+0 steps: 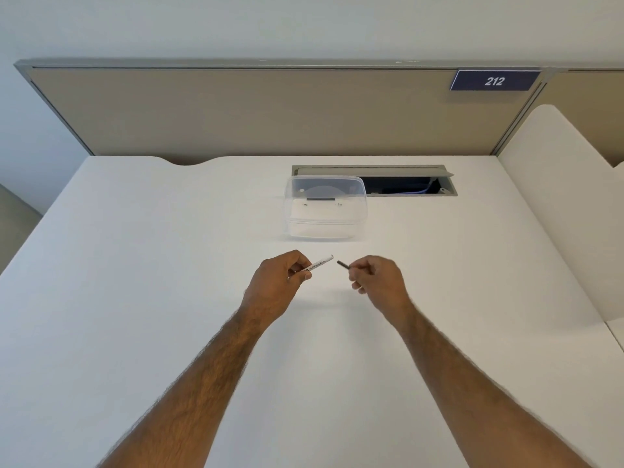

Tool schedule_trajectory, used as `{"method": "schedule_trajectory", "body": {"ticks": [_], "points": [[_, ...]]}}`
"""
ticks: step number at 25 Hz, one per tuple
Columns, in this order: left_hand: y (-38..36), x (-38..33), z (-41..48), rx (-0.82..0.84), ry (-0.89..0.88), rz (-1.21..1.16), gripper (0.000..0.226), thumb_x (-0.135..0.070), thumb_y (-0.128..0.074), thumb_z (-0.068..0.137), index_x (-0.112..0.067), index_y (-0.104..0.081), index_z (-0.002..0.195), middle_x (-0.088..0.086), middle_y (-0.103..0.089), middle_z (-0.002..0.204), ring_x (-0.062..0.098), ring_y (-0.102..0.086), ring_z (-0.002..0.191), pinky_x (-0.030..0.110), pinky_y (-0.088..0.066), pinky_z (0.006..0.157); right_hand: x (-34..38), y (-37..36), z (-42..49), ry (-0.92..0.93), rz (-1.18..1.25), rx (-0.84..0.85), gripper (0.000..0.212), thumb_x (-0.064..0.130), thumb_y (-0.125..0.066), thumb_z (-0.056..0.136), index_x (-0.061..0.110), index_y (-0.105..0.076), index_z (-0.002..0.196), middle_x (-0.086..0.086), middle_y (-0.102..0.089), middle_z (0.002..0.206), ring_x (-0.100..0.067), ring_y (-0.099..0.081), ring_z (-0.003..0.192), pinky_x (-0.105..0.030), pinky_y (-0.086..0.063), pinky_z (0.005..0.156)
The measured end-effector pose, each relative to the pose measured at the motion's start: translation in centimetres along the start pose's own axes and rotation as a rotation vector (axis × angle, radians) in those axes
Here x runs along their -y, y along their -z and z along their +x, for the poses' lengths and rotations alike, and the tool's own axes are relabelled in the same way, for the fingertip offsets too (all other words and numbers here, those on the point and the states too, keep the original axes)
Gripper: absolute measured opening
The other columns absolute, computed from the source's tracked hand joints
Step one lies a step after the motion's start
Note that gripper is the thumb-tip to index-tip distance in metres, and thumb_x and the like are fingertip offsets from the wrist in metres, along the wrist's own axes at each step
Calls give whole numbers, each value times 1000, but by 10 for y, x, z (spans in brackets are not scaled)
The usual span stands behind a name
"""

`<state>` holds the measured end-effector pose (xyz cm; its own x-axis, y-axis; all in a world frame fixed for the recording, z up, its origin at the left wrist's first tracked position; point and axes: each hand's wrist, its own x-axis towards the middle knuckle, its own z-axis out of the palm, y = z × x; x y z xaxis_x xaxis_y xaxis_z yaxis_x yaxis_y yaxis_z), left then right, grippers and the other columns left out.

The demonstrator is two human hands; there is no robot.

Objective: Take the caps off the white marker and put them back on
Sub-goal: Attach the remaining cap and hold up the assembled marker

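My left hand (277, 282) grips a thin white marker (319, 264) with black print on its barrel, its bare tip pointing up and to the right. My right hand (378, 276) pinches a small dark cap (343, 264) between fingers and thumb. The cap's open end faces the marker's tip, with a small gap between them. Both hands hover above the white table (169, 265), just in front of a clear box. The marker's other end is hidden inside my left fist.
A clear plastic box (326, 207) with a lid stands behind the hands, a dark strip lying in it. Behind it a grey cable hatch (405, 184) is open in the desk. A beige partition with a "212" sign (494, 81) closes the back; a white divider (557, 204) stands at the right.
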<state>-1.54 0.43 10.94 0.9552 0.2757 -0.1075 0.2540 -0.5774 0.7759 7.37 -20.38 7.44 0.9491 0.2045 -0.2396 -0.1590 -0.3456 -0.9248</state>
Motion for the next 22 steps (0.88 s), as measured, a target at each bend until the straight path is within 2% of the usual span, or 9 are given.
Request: {"method": "schedule_trajectory", "body": {"ticks": [2, 4, 18, 22], "points": [[1, -1, 1, -2, -2, -1, 11, -29, -68, 88, -39, -65, 84, -22, -71, 80, 8, -67, 83, 44, -59, 80, 19, 13, -3, 67, 134, 4, 17, 0, -65, 87, 13, -76, 85, 0, -72, 69, -12, -65, 58, -23, -53, 56], [1, -4, 1, -4, -10, -6, 11, -29, -68, 88, -39, -66, 84, -22, -70, 80, 8, -67, 83, 45, -59, 80, 33, 25, -7, 121, 162, -1, 16, 1, -65, 89, 11, -78, 90, 2, -72, 70, -10, -64, 60, -21, -54, 58], [-5, -16, -5, 10, -45, 4, 9, -29, -68, 87, -38, -66, 85, -21, -70, 81, 10, -67, 84, 47, -59, 80, 47, 36, -31, 170, 148, 63, 14, -3, -63, 91, 1, -76, 94, -4, -68, 74, -10, -60, 60, -23, -51, 59], [-6, -15, -8, 18, -37, 34, 10, -30, -68, 88, -39, -65, 84, -24, -69, 81, 9, -67, 84, 46, -59, 79, 43, 38, -31, 206, 22, 63, 15, 1, -64, 91, 9, -77, 93, 2, -70, 77, -10, -60, 63, -24, -49, 63]]}}
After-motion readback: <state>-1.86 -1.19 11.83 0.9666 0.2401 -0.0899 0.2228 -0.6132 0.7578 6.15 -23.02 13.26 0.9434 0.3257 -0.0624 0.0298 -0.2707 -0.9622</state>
